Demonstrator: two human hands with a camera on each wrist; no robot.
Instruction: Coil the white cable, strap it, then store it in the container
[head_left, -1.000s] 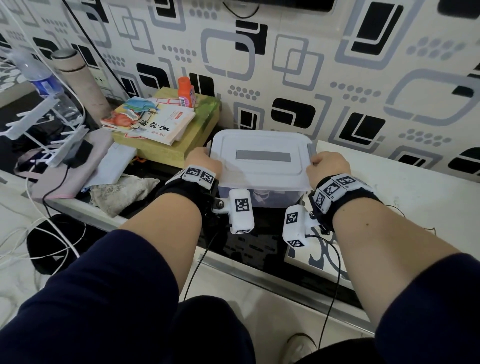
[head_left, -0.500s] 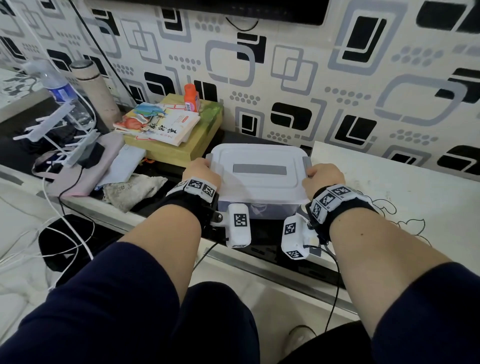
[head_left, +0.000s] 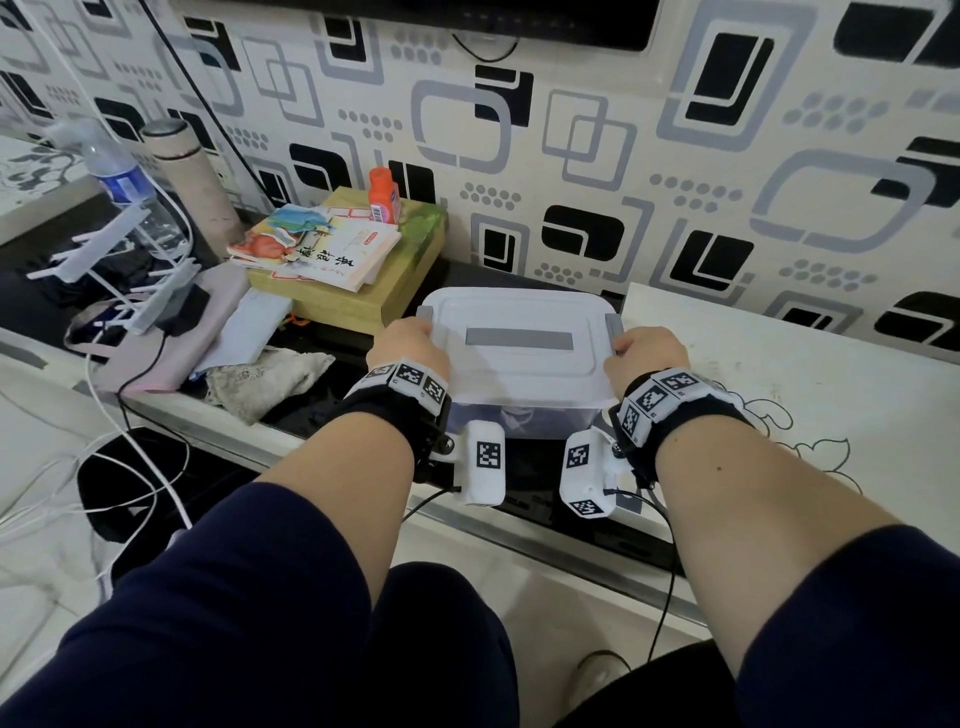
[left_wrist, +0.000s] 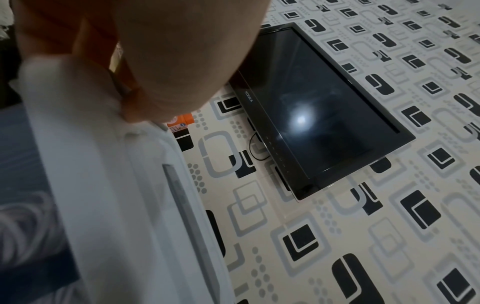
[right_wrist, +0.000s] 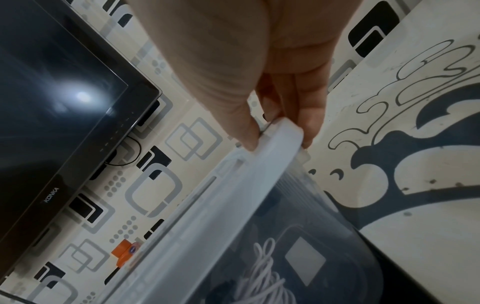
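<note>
A clear plastic container (head_left: 519, 420) stands on the dark shelf top, with its white lid (head_left: 519, 317) lying over it. My left hand (head_left: 410, 345) grips the lid's left end beside a grey latch (head_left: 425, 315). My right hand (head_left: 647, 353) grips the right end by the other latch (head_left: 614, 327). In the right wrist view the thumb lies on top of the lid (right_wrist: 233, 195) and the fingers (right_wrist: 309, 115) curl under its rim. Through the clear wall the coiled white cable (right_wrist: 262, 273) shows inside, and it is a blur (left_wrist: 23, 222) in the left wrist view.
A wooden box with books (head_left: 332, 249) and an orange bottle (head_left: 384, 195) stands just left of the container. Beyond are a thermos (head_left: 189, 176), a water bottle (head_left: 122, 171) and a cloth (head_left: 265, 379). A white patterned counter (head_left: 779, 389) adjoins on the right. A TV (left_wrist: 317, 107) hangs above.
The lid has settled flatter over the container, and the grey latches now show beside both hands. Both hands keep hold of the lid's ends. The head view has tilted up.
</note>
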